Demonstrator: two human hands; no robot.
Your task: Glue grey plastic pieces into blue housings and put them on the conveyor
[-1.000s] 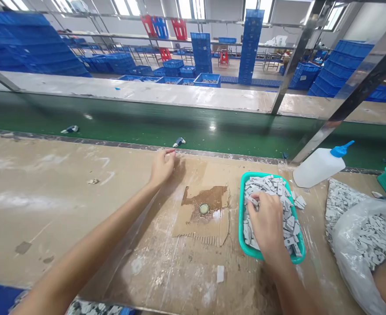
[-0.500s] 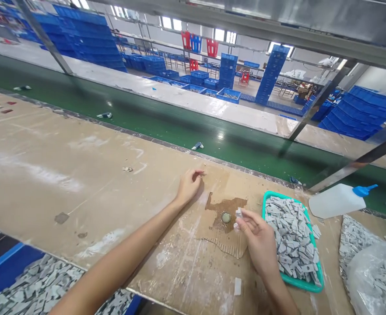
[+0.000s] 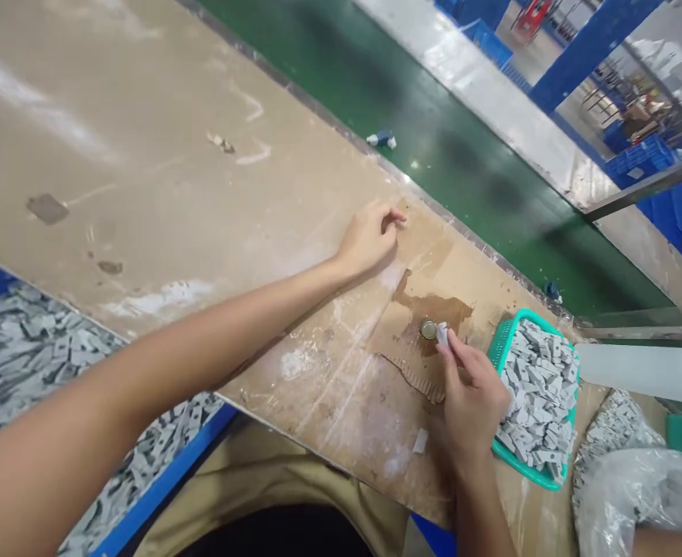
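Observation:
My right hand [image 3: 473,394] pinches a small pale grey plastic piece [image 3: 442,334] between thumb and fingers. The piece is held right beside a round metal bottle cap [image 3: 427,329], which lies on a wet-stained piece of cardboard [image 3: 399,333]. Whether piece and cap touch, I cannot tell. My left hand [image 3: 371,236] rests on the table near the green belt, its fingers curled together at the tips; what they hold, if anything, is too small to name. Just right of my right hand stands a green basket [image 3: 496,348] full of similar grey plastic pieces [image 3: 541,387].
A green conveyor belt [image 3: 341,70] runs along the table's far edge, carrying small dark-and-white parts [image 3: 381,140]. A white bottle [image 3: 642,370] and a clear plastic bag [image 3: 619,487] lie at the right. A blue crate [image 3: 161,483] of grey pieces stands lower left. Bare skin shows bottom right.
The view has tilted and turned downward. My right hand has brought the grey plastic piece leftward, close to the bottle cap. My left hand stays near the belt edge with curled fingers.

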